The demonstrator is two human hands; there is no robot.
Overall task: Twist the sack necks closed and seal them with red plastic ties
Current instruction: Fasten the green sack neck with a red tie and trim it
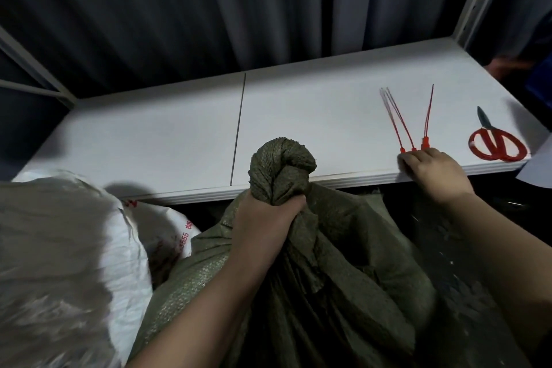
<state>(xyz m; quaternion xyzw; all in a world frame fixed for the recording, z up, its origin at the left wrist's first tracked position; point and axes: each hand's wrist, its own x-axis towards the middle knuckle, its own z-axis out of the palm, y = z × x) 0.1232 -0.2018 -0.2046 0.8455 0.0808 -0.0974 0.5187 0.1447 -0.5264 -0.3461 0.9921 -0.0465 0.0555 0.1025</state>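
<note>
A dark green woven sack [328, 272] stands in front of me below the shelf edge. Its neck [282, 167] is twisted into a thick bunch that sticks up. My left hand [265, 218] grips that neck just under the bunch. Several red plastic ties [400, 121] lie on the white shelf [167, 134] at the right, heads toward me. My right hand [430, 170] rests at the shelf's front edge with curled fingertips touching the heads of the ties; whether it pinches one is unclear.
Red-handled scissors [497, 142] lie at the shelf's right end. A white sack [59, 248] with red print sits at my left, beside the green one. A dark curtain hangs behind the shelf, and a metal upright [478, 0] rises at the right.
</note>
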